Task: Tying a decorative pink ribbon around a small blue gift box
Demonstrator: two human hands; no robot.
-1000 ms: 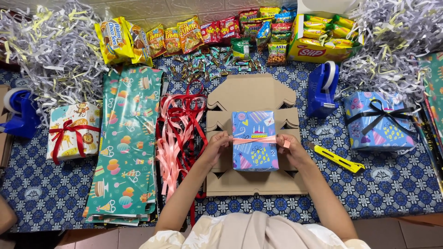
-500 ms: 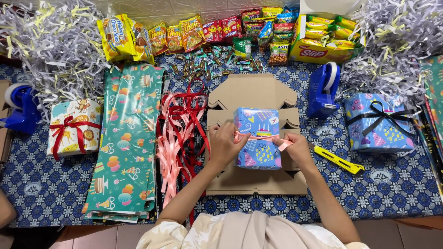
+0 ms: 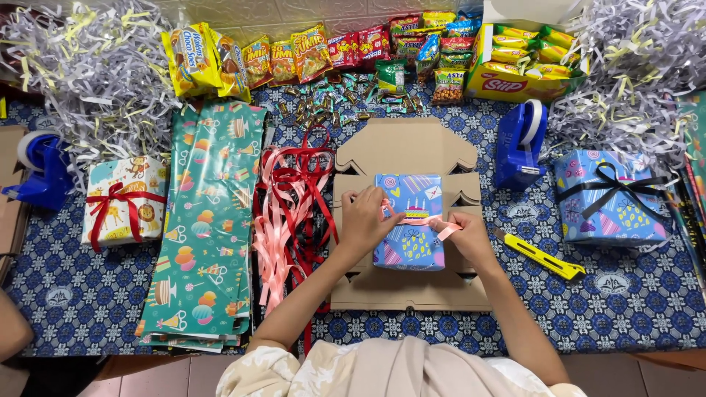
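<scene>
Atop flattened cardboard (image 3: pixel 412 290), blue patterned gift box (image 3: pixel 409 246), pink-ribboned (image 3: pixel 443 229).

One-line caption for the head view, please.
Both hands, left hand and right hand, pull pink ribbon across a blue wrapped box.

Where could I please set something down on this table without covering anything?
Bare cloth lies below the yellow knife and blue gift, along the near right edge, and below the giraffe gift at near left. The far edge with snacks and the middle are crowded.
</scene>
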